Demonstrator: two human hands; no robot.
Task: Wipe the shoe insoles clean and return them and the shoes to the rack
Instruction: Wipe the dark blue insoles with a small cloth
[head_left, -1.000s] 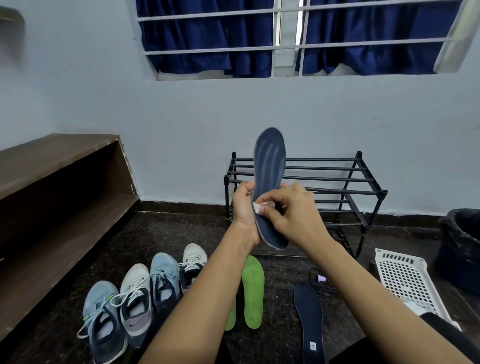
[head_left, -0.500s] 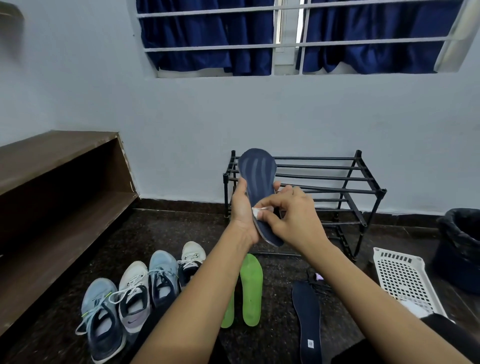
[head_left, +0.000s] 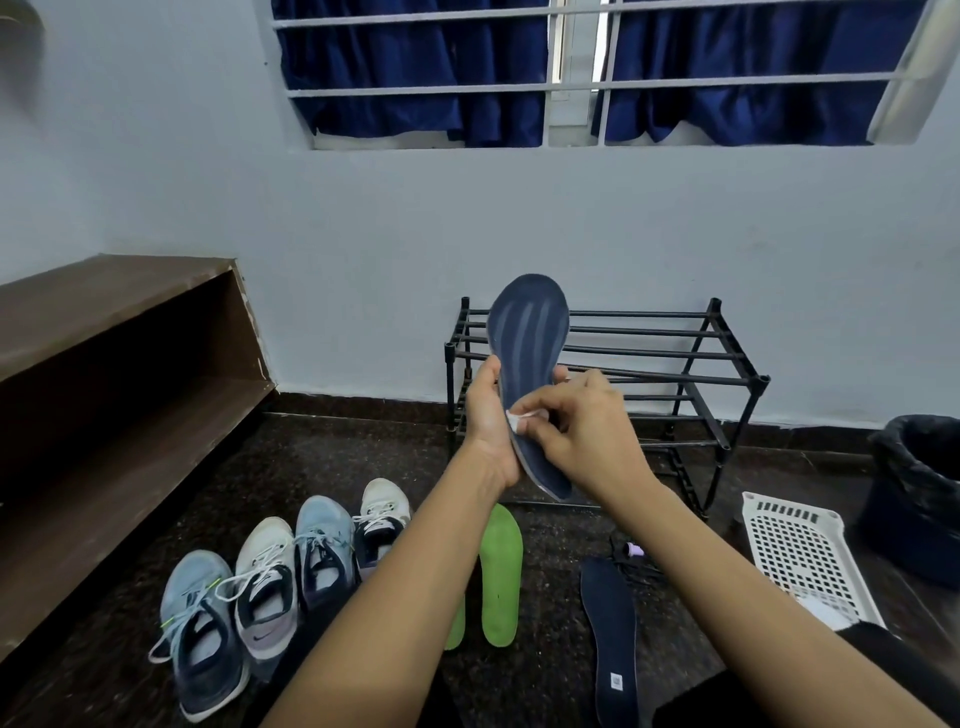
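Two hands are working before the shoe rack (head_left: 727, 379): the left hand (head_left: 485, 434) is gripping the navy insole (head_left: 530, 338) upright, so the right hand (head_left: 584, 439), pinching a white wipe (head_left: 519, 419), is pressing on its exposed face.

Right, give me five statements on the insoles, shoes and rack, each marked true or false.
1. The left hand holds a dark blue insole upright in front of the rack. True.
2. The right hand pinches a white wipe against that insole. True.
3. The four shoes stand on the rack. False: they stand in a row on the floor, to its left.
4. The green insoles are inside the shoes. False: they lie on the floor, to the right of the shoes.
5. A second dark insole lies flat on the floor. True.
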